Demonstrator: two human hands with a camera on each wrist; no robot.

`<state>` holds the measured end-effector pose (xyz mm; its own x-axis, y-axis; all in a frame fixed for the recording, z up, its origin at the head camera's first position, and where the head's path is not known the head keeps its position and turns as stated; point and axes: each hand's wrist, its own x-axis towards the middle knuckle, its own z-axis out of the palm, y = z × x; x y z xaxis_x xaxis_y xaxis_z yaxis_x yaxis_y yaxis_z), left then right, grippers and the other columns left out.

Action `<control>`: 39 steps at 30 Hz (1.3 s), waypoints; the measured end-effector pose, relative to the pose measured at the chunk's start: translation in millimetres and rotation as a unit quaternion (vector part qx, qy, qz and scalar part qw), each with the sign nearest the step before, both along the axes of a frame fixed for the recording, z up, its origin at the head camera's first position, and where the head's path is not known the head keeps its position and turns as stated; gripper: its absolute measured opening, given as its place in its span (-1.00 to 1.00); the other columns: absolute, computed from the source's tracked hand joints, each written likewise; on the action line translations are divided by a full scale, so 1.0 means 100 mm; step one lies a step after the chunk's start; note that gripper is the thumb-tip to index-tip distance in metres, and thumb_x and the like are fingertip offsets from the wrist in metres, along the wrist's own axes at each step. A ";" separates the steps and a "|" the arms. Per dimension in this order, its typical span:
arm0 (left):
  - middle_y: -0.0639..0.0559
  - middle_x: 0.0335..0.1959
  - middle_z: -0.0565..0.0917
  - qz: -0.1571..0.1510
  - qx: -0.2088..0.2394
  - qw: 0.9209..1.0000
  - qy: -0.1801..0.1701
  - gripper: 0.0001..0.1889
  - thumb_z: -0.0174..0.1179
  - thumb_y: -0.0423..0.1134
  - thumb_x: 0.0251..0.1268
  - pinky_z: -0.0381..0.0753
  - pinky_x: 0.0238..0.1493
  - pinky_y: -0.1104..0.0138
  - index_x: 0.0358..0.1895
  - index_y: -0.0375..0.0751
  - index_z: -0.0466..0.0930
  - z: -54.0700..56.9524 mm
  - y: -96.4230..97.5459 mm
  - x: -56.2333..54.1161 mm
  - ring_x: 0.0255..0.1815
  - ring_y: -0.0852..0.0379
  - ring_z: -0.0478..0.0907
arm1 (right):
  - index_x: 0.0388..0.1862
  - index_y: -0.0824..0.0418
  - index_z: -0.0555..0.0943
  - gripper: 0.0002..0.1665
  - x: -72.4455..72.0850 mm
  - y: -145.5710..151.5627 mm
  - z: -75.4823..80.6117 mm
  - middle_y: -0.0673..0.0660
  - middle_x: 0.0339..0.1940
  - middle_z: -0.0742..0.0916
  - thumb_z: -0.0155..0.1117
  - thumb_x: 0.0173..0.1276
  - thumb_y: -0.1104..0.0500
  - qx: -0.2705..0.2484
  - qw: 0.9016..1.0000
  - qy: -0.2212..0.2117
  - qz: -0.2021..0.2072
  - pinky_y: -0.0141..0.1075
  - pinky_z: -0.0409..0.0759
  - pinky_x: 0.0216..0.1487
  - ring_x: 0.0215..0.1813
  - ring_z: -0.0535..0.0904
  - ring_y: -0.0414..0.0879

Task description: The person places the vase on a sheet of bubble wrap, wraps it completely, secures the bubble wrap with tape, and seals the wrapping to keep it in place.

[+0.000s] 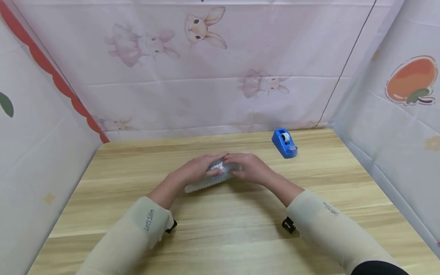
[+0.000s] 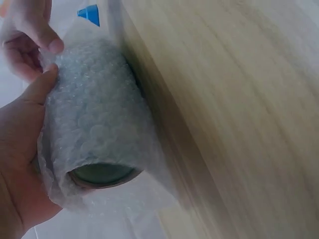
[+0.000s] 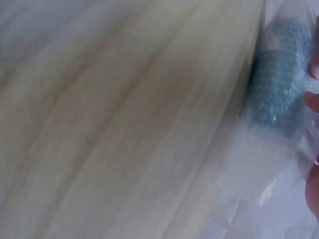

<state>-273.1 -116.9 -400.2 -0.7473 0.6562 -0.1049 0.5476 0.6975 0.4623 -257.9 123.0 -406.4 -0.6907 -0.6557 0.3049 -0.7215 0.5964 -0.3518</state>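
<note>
A cylindrical object sheathed in clear bubble wrap (image 1: 223, 166) lies on its side between both hands, near the middle of the wooden table. Its round, greenish end with a thin rim (image 2: 107, 174) shows in the left wrist view; the wrap hides the rest of it. My left hand (image 1: 196, 169) holds the wrapped cylinder, fingers over the far side and thumb on the near side. At the other end my right hand (image 1: 250, 167) grips the wrap, its fingertips close to those of the left. Loose wrap spreads out below the cylinder in the right wrist view.
A blue tape dispenser (image 1: 284, 143) with a white roll stands at the back right of the wooden table (image 1: 227, 236). Cloth walls printed with rabbits (image 1: 203, 28) and fruit border the table at the back and both sides.
</note>
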 end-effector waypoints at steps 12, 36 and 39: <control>-0.07 0.41 0.42 0.030 -0.066 0.996 0.044 -0.35 -0.04 0.29 0.41 0.13 0.26 -0.40 0.51 0.51 0.01 0.03 0.02 0.05 0.40 -0.19 0.28 | 0.02 0.25 0.68 -0.71 -0.16 0.96 -0.03 0.22 -0.10 0.77 0.22 0.35 0.29 -0.192 0.947 -0.087 -0.243 -0.29 0.64 -0.17 -0.13 0.67 -0.02; -0.02 0.26 0.53 -0.076 -0.083 0.927 0.358 -0.55 -0.02 -0.02 0.54 0.50 -0.02 0.02 0.44 0.22 0.35 -0.11 0.09 0.09 0.05 -0.09 0.48 | 0.02 0.15 0.42 -0.53 -0.17 1.81 -0.35 0.09 -0.16 0.58 0.10 0.45 -0.21 -0.287 0.797 -0.319 -0.426 -0.37 0.53 -0.32 -0.30 0.50 -0.19; -0.09 0.19 0.57 -0.092 -0.073 0.911 0.396 -0.59 0.04 -0.10 0.52 0.54 -0.14 0.06 0.37 0.28 0.45 -0.12 0.09 0.09 -0.08 -0.10 0.51 | 0.04 0.17 0.42 -0.52 -0.17 1.82 -0.34 0.09 -0.18 0.59 0.09 0.46 -0.19 -0.278 0.800 -0.327 -0.419 -0.37 0.53 -0.31 -0.30 0.49 -0.20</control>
<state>-263.8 -107.5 -412.0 -0.5053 0.8003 0.3227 0.7830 0.5824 -0.2184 -274.9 304.8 -440.8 -0.9480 0.2322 -0.2177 0.2963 0.3941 -0.8700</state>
